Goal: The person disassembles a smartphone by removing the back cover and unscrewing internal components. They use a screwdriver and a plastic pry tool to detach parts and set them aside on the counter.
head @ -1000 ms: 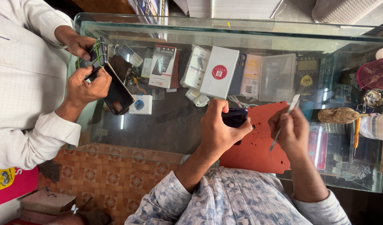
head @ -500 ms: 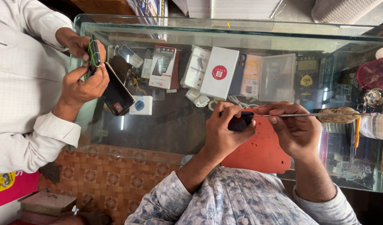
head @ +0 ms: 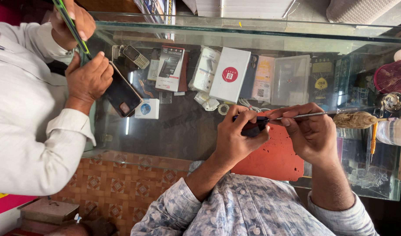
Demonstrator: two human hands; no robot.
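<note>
so the small dark handheld device (head: 252, 128) sits pinched in the left hand (head: 235, 137), thumb and fingers wrapped narrow around it, held just above the orange-red work mat (head: 274, 159) near the middle of the glass display counter (head: 178, 126); right hand (head: 309, 133) is closed tight on a thin metal probe tool (head: 314, 115), tip touching the device's right end, shaft running out to the right. can't tell exactly what part the tip is in, too small.

risk imo: the device is gripped in the air, not braced flat, so if the probe slips it could jab the left thumb or skid across the casing; too much push and the thing could pop out of the fingers onto the glass.

further out: straw-coloured brush head (head: 351, 119) lies right of the tool, touching its far end by the look of it; white box with a red circle (head: 230, 74) and other small packages sit under the glass, far side. on the left another person in a white shirt (head: 21, 109) holds a black smartphone (head: 122, 94) in one hand and a green-edged slim phone (head: 71, 26) in the other, well apart from the work.
</note>
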